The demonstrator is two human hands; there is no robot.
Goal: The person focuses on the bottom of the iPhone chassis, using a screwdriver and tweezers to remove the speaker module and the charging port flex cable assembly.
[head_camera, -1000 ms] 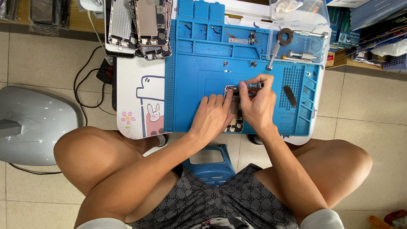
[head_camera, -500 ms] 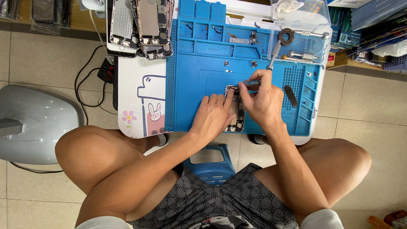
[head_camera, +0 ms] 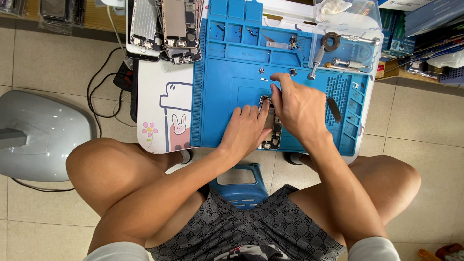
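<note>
Left hand (head_camera: 246, 130) presses flat, grip apart, on the opened phone (head_camera: 271, 126); right hand (head_camera: 299, 108) grip pinched above it.

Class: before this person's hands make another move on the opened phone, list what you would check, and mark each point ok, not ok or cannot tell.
1. Left hand steadies the opened phone: ok, it rests on it.
2. Phone lies on the blue work mat: ok.
3. Right hand holds a tool: cannot tell, fingers hide it.
4. Screwdrivers within reach: ok, at the mat's top right.
5. Tiny loose parts clear of the hands: not ok, close to the right fingertips.
</note>
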